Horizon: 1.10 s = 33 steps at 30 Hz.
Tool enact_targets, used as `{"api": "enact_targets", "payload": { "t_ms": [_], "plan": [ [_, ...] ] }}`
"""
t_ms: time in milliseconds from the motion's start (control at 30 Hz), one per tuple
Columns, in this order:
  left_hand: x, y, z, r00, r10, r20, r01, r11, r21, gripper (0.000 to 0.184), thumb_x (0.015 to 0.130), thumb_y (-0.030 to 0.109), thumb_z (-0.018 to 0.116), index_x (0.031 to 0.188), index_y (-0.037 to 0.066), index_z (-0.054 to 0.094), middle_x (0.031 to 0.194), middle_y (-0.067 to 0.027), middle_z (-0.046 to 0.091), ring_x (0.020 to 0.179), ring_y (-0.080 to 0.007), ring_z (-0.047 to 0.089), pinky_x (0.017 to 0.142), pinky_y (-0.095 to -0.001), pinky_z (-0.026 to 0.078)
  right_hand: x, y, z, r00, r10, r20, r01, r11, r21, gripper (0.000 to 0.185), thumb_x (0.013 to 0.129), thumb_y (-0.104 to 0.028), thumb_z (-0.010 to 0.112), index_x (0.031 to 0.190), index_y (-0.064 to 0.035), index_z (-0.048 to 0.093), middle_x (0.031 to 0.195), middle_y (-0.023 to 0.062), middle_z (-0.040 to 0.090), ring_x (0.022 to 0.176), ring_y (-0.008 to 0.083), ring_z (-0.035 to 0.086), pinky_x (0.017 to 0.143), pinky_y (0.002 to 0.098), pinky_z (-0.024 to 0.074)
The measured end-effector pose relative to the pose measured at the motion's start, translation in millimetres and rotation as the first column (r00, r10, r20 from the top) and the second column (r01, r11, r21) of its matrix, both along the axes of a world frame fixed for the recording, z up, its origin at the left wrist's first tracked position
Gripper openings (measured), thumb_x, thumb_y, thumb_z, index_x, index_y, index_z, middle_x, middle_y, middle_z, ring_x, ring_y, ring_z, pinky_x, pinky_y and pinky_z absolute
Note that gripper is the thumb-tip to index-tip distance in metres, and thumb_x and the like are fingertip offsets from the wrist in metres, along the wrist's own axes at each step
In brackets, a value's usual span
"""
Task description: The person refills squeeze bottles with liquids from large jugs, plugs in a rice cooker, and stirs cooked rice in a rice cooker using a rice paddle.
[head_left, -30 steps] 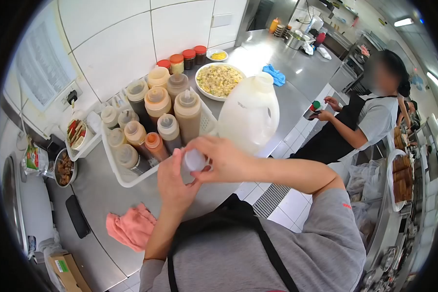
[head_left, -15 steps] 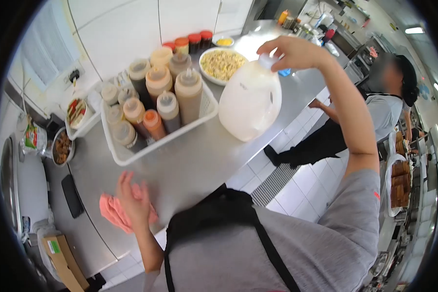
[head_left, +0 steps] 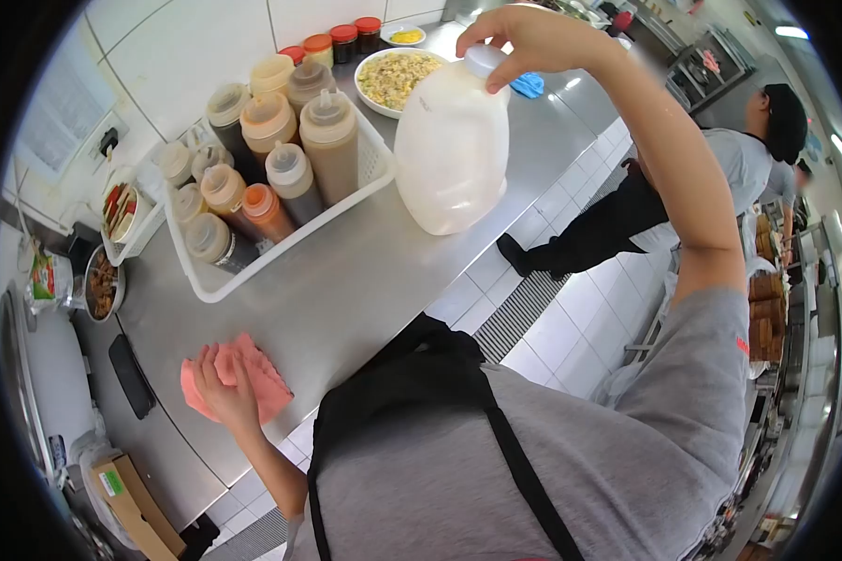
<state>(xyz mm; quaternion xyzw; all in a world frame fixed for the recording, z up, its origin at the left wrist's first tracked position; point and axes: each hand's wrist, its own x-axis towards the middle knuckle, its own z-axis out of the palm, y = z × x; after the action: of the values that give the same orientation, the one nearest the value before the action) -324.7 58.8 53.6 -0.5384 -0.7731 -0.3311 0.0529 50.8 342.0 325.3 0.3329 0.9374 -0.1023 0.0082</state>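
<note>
My right hand [head_left: 543, 39] grips a white plastic jug [head_left: 451, 154] by its cap, thumb and fingers around the neck. The jug is upright beside a white basket [head_left: 295, 227]; whether its base touches the steel counter I cannot tell. On the counter's near left, my left hand [head_left: 223, 388] lies on a pink cloth [head_left: 267, 383], fingers spread over it. Several squeeze bottles with pale, orange and dark contents fill the basket, among them a tall tan bottle [head_left: 330, 150]. Behind the jug sits a white bowl of chopped, yellowish food [head_left: 395, 79].
Red-lidded jars [head_left: 343, 42] and a small dish [head_left: 405, 37] line the wall. A blue item [head_left: 528, 85] rests right of the jug. A black phone-like object [head_left: 132, 376] lies at left. A co-worker [head_left: 627, 201] in dark trousers stands beyond the counter's right edge.
My left hand has come down onto the pink cloth, which is now more spread out. The view has shifted, and the jug is still in my right hand.
</note>
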Motion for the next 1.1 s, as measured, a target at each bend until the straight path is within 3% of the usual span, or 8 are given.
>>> {"api": "enact_targets", "payload": {
  "t_ms": [133,233,267,400,467,567,633,1100],
  "plan": [
    [-2.8,0.5,-6.7,1.0,0.003,-0.019,-0.004,0.999,-0.041,0.026,0.079,0.014,0.059,0.101,0.0,0.057,0.113,-0.0127,0.054,0.108,-0.0287,0.048,0.095,-0.0381,0.034,-20.0,2.3,-8.0,0.891,-0.267,0.366,0.145,0.933,0.328,0.064,0.073,-0.058,0.057,0.085,0.0046,0.061,0.089,0.0241,0.06,0.081,0.0356,0.058,0.074,0.0384,0.0454],
    [-5.8,2.2,-9.9,1.0,-0.01,0.003,0.01,1.0,-0.01,0.027,0.079,0.013,0.059,0.102,0.0,0.056,0.113,-0.0131,0.053,0.108,-0.0284,0.048,0.095,-0.0377,0.034,-18.0,-4.3,2.1,0.872,-0.413,0.262,0.251,0.838,0.484,0.052,0.08,-0.046,0.056,0.095,0.0041,0.059,0.09,0.0221,0.06,0.079,0.0348,0.059,0.066,0.0404,0.0498],
    [-3.4,3.1,-7.8,1.0,-0.011,0.008,0.011,1.0,0.001,0.027,0.079,0.013,0.059,0.102,0.0,0.056,0.113,-0.0131,0.053,0.108,-0.0284,0.048,0.095,-0.0377,0.034,-11.6,-9.9,3.2,0.881,-0.467,-0.073,0.468,0.838,0.28,0.05,0.078,-0.053,0.055,0.086,-0.0047,0.064,0.067,0.0103,0.061,0.062,0.02,0.061,0.061,0.0328,0.0491],
    [18.3,16.9,-8.5,0.962,-0.061,0.266,0.046,0.997,0.062,0.026,0.078,0.011,0.059,0.102,0.001,0.056,0.111,-0.0132,0.054,0.104,-0.0291,0.05,0.092,-0.0378,0.037,16.1,-39.8,-34.3,0.713,-0.698,0.074,0.667,0.707,0.235,0.059,0.078,-0.059,0.05,0.07,-0.0021,0.06,0.058,0.0092,0.056,0.056,0.0171,0.058,0.055,0.0307,0.0462],
    [33.9,32.0,-8.0,0.911,-0.161,0.379,0.107,0.981,0.159,0.026,0.077,0.01,0.06,0.101,0.001,0.056,0.109,-0.0131,0.055,0.101,-0.0296,0.051,0.091,-0.0378,0.038,22.2,-62.3,-86.8,0.74,-0.591,-0.322,0.627,0.779,0.01,0.053,0.076,-0.054,0.058,0.068,-0.0017,0.058,0.061,0.013,0.058,0.053,0.0185,0.053,0.052,0.034,0.0419],
    [74.2,59.9,8.1,0.906,-0.387,0.171,0.369,0.92,0.13,0.024,0.074,0.009,0.061,0.097,0.003,0.056,0.105,-0.0125,0.056,0.096,-0.0303,0.053,0.086,-0.0378,0.04,21.2,-65.3,-175.4,0.37,-0.594,-0.714,0.537,0.764,-0.358,0.037,0.081,-0.039,0.061,0.075,-0.0028,0.055,0.059,0.0045,0.056,0.059,0.0108,0.051,0.054,0.0263,0.0404],
    [103.6,78.5,10.1,0.784,-0.599,0.165,0.569,0.798,0.196,0.024,0.071,0.009,0.063,0.094,0.004,0.057,0.102,-0.0118,0.057,0.093,-0.0303,0.054,0.081,-0.0378,0.042,5.0,-91.8,-172.9,0.067,-0.711,-0.7,0.225,0.694,-0.684,0.031,0.086,-0.033,0.056,0.078,-0.0034,0.055,0.058,0.0011,0.053,0.057,0.0087,0.05,0.052,0.0247,0.0384],
    [339.7,119.3,30.1,0.19,-0.981,0.033,0.969,0.193,0.155,0.023,0.068,0.012,0.066,0.09,0.006,0.06,0.095,-0.0096,0.059,0.087,-0.0279,0.056,0.078,-0.037,0.044,251.5,-294.9,-180.9,-0.416,-0.625,-0.661,0.573,0.384,-0.724,0.027,0.084,-0.026,0.058,0.072,-0.0016,0.055,0.05,-0.0008,0.045,0.042,0.0058,0.04,0.04,0.0218,0.0322]
  ]
}}
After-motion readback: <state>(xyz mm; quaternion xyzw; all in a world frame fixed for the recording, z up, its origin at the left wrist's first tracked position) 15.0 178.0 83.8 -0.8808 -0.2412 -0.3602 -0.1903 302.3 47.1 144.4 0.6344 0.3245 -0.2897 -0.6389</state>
